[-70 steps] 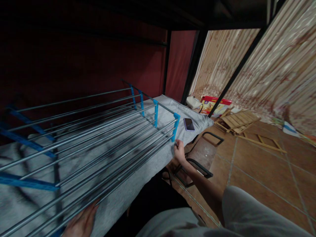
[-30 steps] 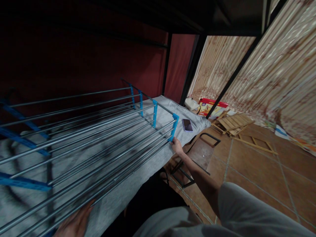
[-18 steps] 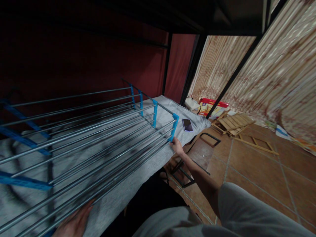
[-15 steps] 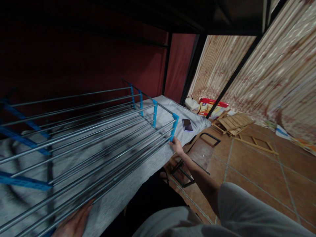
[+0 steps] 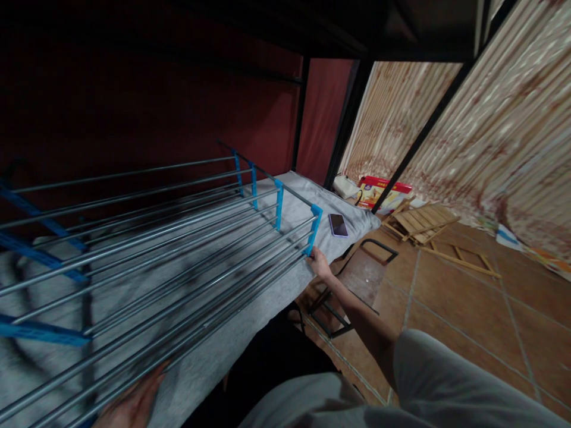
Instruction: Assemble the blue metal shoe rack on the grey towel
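Note:
A shoe rack [image 5: 279, 205] of grey metal tubes with blue plastic brackets lies across a bed with a grey cloth [image 5: 285, 297]. At its right near corner, my right hand [image 5: 319, 263] has its fingers closed around the lower end of a blue bracket [image 5: 315, 229]. My left hand [image 5: 134, 399] is at the bottom edge of the view, against the nearest tubes. Its fingers go under the tubes and are mostly hidden. A phone [image 5: 338, 225] with a purple edge rests on the cloth just beyond my right hand.
Black metal posts [image 5: 343, 131] and a dark frame overhead enclose the bed. Beside it stands a low chair [image 5: 363, 276] with a dark metal frame. Wooden slatted pieces [image 5: 426, 223] and a red-and-yellow box [image 5: 383, 191] lie on the tiled floor near the curtain [image 5: 468, 137].
The rack's left end has shifted very slightly left in the view. Both hands keep almost the same places on it.

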`<act>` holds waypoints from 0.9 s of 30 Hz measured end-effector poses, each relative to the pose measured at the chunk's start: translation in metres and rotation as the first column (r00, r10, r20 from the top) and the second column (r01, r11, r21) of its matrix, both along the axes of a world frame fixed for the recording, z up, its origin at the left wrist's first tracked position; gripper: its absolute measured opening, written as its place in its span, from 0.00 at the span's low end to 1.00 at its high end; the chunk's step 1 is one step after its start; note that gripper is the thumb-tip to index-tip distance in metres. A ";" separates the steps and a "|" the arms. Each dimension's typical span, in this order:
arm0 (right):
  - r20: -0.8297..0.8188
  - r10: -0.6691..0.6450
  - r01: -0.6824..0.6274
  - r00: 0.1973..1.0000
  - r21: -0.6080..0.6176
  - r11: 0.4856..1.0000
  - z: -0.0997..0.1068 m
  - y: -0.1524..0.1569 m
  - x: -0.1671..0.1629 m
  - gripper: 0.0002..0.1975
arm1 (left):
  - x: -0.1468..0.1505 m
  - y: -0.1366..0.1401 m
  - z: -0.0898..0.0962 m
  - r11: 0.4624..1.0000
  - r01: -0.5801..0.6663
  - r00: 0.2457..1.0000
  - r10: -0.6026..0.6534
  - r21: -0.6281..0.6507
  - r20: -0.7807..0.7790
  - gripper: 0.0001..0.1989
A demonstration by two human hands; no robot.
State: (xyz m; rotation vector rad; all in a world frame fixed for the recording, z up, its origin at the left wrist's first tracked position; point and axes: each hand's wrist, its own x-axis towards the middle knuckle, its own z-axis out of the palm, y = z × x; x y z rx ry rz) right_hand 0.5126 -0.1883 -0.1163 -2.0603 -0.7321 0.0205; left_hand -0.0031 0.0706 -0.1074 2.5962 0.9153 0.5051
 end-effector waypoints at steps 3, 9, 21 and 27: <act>0.010 -0.012 0.012 1.000 -0.005 1.000 0.000 0.000 0.000 0.05 | 0.000 0.000 0.001 0.996 -0.007 1.000 0.006 -0.085 -0.012 0.24; 0.028 -0.025 0.025 0.999 -0.013 1.000 0.000 0.000 0.000 0.06 | 0.003 -0.002 0.008 0.988 -0.060 0.998 0.056 -0.140 -0.031 0.22; 0.087 -0.051 0.057 0.995 -0.062 0.996 0.007 0.000 -0.005 0.06 | 0.000 0.006 -0.011 0.996 0.006 0.999 -0.009 -0.084 -0.040 0.22; 0.090 0.011 -0.004 0.996 -0.077 0.997 0.020 -0.006 -0.018 0.11 | 0.010 -0.025 0.015 1.000 -0.009 0.997 0.009 0.001 -0.071 0.21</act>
